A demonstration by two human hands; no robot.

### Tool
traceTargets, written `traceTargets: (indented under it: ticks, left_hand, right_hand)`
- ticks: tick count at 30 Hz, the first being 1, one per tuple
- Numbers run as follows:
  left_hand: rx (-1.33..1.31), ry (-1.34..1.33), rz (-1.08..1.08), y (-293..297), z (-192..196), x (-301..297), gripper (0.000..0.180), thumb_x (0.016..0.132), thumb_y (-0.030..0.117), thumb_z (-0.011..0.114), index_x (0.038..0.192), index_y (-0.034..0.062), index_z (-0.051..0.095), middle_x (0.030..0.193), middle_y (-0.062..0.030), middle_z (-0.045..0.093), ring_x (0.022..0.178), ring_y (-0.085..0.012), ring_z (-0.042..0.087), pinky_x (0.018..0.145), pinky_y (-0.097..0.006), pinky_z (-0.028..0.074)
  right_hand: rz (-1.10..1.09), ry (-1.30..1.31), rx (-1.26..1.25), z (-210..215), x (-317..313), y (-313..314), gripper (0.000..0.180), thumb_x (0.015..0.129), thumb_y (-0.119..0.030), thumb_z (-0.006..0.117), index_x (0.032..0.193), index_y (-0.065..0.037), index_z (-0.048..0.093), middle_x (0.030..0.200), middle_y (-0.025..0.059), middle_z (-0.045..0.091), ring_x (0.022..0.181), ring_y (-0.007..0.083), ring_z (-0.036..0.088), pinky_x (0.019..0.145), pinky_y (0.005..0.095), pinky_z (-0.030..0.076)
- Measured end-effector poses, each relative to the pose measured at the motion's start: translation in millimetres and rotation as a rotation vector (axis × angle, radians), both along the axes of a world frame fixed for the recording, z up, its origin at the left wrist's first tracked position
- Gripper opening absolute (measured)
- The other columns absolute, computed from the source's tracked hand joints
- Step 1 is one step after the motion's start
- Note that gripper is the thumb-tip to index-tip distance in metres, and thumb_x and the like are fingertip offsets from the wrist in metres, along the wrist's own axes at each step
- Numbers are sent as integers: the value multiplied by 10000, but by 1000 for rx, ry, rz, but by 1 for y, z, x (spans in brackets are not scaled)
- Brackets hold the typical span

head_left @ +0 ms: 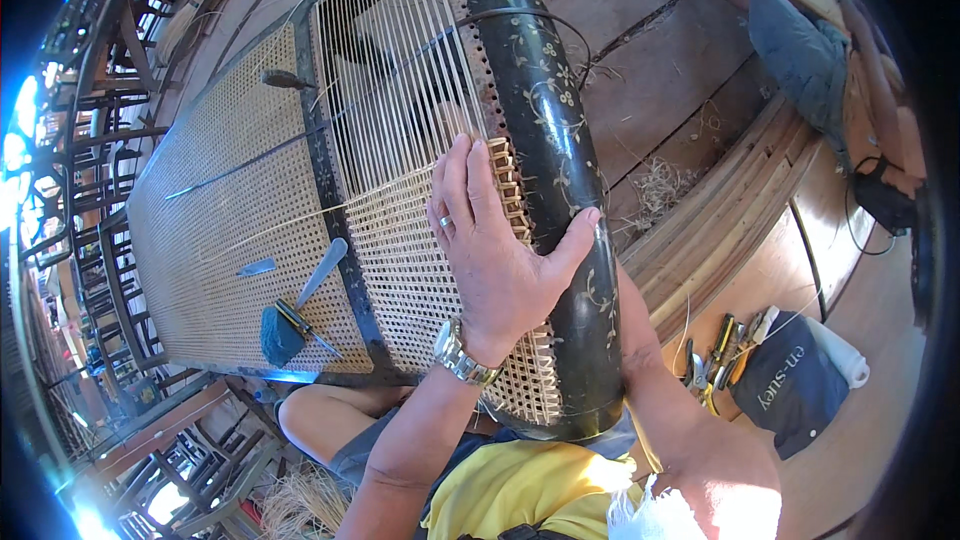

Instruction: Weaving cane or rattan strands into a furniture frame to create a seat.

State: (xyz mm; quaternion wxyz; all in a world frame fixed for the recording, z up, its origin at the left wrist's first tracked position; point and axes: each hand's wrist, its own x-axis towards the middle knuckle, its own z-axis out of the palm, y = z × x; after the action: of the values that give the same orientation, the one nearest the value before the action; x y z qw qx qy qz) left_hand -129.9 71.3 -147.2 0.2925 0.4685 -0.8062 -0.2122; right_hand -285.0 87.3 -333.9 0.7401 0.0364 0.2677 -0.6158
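A half-woven cane panel [400, 270] in a black frame rail [560, 140] painted with gold vines lies in front of me. My left hand [495, 255], with a ring and a metal watch, rests on the weave. Its fingers are stretched out toward the bare lengthwise strands [390, 50], and the thumb lies across the rail. Below the rail passes my right forearm. Part of my right hand [452, 122] shows through the strands from underneath; its fingers are mostly hidden. A loose cane strand [300, 225] trails left from the weave's edge. A thin dark strip [240, 158] crosses the strands.
On the finished cane section [210, 200] lie a dark-handled tool [285, 79], a pale flat blade [325, 265], a screwdriver [300, 320] and a blue-green lump [281, 338]. Right are wooden strips [720, 210], hand tools [725, 345] and a dark bag [790, 380]. Another person sits at upper right.
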Motion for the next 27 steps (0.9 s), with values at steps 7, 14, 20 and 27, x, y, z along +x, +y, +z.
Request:
traceTargets:
  ticks: [7, 14, 20, 27]
  left_hand:
    - [-6, 25, -1, 0, -1, 0, 1028, 768, 474, 836, 1505, -54, 351, 1532, -278, 370, 1447, -418, 329, 1188, -568, 222]
    - [3, -7, 16, 3, 3, 0, 1012, 788, 476, 825, 1509, -49, 348, 1538, -285, 360, 1447, -422, 327, 1182, -577, 216]
    - [-9, 12, 29, 3, -1, 2, 982, 823, 475, 800, 1520, -41, 339, 1564, -283, 334, 1471, -434, 296, 1187, -588, 196]
    - [-2, -15, 22, 2, 0, 3, 941, 862, 495, 763, 1506, -58, 357, 1560, -288, 345, 1473, -440, 291, 1191, -585, 191]
  right_hand:
    - [-8, 8, 14, -7, -3, 5, 382, 1075, -277, 538, 1334, -1, 582, 1213, 139, 673, 1068, 240, 672, 901, 375, 566]
    - [-23, 36, 9, -3, -13, 5, 387, 1074, -281, 539, 1339, -2, 580, 1221, 140, 670, 1079, 242, 669, 909, 376, 564]
    - [-23, 46, 9, -5, -13, 4, 392, 1074, -285, 539, 1343, -3, 577, 1229, 141, 667, 1088, 244, 666, 915, 378, 561]
    - [-14, 38, 25, -13, -5, 5, 397, 1074, -289, 540, 1348, -4, 574, 1237, 143, 664, 1099, 246, 663, 923, 380, 558]
